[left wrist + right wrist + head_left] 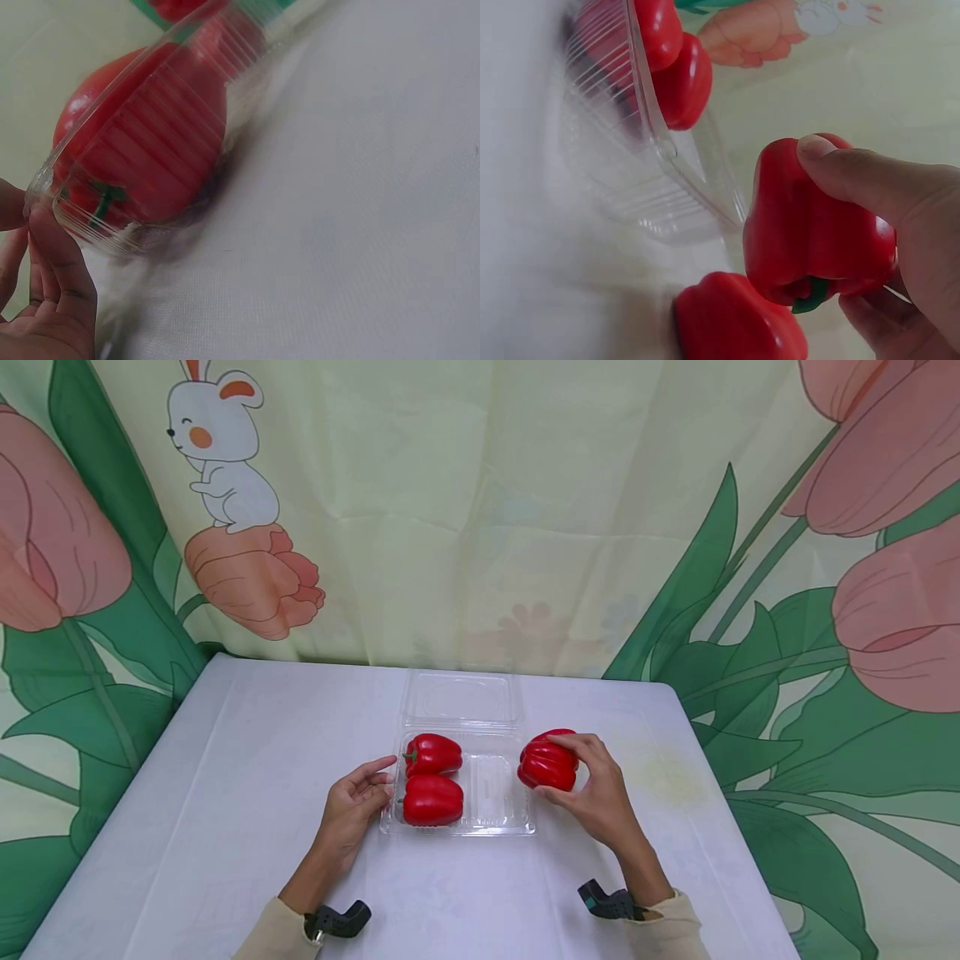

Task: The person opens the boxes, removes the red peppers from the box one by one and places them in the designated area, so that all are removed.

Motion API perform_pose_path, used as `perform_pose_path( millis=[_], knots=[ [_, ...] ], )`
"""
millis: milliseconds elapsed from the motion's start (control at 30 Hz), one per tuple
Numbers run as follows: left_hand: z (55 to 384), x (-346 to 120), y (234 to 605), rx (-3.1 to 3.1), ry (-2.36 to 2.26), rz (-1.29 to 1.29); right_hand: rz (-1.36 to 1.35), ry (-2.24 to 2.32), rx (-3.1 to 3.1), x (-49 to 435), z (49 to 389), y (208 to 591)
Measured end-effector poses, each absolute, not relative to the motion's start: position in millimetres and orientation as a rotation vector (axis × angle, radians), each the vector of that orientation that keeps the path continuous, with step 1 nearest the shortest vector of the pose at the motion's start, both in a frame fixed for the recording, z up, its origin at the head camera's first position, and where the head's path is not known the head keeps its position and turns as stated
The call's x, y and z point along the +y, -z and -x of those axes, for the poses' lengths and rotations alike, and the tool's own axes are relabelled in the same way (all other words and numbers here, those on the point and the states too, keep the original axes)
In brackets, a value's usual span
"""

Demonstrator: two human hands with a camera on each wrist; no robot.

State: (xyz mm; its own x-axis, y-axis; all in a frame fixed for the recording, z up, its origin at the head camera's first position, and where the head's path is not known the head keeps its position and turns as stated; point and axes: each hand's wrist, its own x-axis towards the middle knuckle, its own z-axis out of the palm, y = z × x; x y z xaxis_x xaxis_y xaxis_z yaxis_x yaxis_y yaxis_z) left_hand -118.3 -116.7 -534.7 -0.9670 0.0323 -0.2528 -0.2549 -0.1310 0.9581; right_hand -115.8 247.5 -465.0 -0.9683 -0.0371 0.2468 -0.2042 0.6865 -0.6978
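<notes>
A clear plastic clamshell container (501, 789) lies on the table with its lid folded back. Two red bell peppers, one at the back (435, 753) and one in front (432, 800), sit side by side in its left half. My left hand (356, 806) is at the container's left side, pinching its rim between thumb and fingers in the left wrist view. Just off the container's right side, my right hand (596, 785) grips another red bell pepper (817, 225), its green stem pointing down in the right wrist view. One more red pepper (735, 319) lies beyond it, mostly hidden in the head view.
The open lid (461, 697) reaches toward the table's back edge. A white cloth covers the table (285, 735). Behind it hangs a curtain (450, 527) printed with tulips and a rabbit. Dark camera mounts (341, 920) are strapped to both wrists.
</notes>
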Motion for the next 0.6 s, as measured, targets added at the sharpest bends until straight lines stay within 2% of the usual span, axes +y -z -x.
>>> perform_pose_path(
  millis=[600],
  knots=[
    [117, -115, 534, 1.939, -2.206, 0.282, -0.091, -1.121, -2.707, 271, 93, 476]
  ],
)
